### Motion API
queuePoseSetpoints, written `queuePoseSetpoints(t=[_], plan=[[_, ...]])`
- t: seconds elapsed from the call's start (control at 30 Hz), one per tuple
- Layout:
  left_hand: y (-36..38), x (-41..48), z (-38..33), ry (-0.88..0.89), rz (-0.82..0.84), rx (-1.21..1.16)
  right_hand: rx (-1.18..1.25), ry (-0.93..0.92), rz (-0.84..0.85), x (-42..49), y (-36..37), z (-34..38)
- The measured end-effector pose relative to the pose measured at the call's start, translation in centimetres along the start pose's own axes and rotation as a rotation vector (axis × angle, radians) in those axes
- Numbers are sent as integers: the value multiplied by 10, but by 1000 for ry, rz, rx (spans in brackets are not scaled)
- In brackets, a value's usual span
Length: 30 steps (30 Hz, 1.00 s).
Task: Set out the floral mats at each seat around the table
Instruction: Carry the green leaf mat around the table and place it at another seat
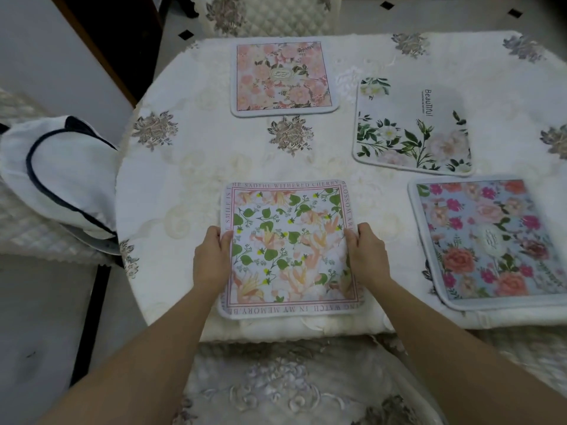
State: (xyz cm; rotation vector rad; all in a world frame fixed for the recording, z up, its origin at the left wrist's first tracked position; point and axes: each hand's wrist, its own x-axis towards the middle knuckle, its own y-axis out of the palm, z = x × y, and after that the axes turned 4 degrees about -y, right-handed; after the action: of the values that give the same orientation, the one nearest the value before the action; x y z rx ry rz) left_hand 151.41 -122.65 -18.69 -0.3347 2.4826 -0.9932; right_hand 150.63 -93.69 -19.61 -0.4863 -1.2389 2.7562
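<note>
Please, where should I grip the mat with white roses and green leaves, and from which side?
I would take the white-rose mat by its near edge, coming from the person's side, thumb on top, fingers under. It lies flat on the tablecloth, touching no other mat, so only its thin rim gives a hold.

Bare left hand [211,259], bare right hand [366,256] (2 bare forearms [147,348]).

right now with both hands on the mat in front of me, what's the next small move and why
Probably slide the mat a little further onto the table, then let go. The left hand and right hand grip its side edges, and its near edge sits close to the table's near edge.
</note>
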Motion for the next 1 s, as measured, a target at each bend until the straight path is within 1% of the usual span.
queuePoseSetpoints(t=[0.3, 0.37, 0.4, 0.47, 0.53, 0.57, 0.63, 0.7, 0.73, 0.8, 0.83, 0.93, 1.0], plan=[[-1, 0, 8, 26, 6, 59, -107, 22, 19, -4, 0, 4], [-4, 1, 11, 25, 1, 134, -192, 20, 25, -6, -3, 6], [-7, 1, 11, 13, -14, 198, -285, -6, -8, -7, -5, 5], [-12, 1, 8, -10, -75, 328, -492, -119, -159, -9, -7, 5], [-12, -1, 3, 73, -140, 444, -600, -279, -257, -9, -2, 11], [-8, -2, 0, 155, -160, 489, -602, -358, -260, -9, 5, 17], [9, -6, -10, 349, -129, 503, -534, -497, -185, -7, 25, 34], [31, -8, -17, 531, -12, 519, -495, -566, -64, -6, 48, 47], [42, -7, -18, 588, 53, 540, -512, -577, -7, -4, 59, 50], [54, -4, -10, 617, 136, 583, -561, -560, 69, -4, 71, 46], [56, -1, -3, 615, 141, 606, -591, -554, 81, -5, 73, 40], [52, 4, 10, 596, 95, 627, -613, -588, 63, -9, 64, 19], [49, 5, 11, 568, 83, 625, -601, -566, 85, -7, 51, 10]])
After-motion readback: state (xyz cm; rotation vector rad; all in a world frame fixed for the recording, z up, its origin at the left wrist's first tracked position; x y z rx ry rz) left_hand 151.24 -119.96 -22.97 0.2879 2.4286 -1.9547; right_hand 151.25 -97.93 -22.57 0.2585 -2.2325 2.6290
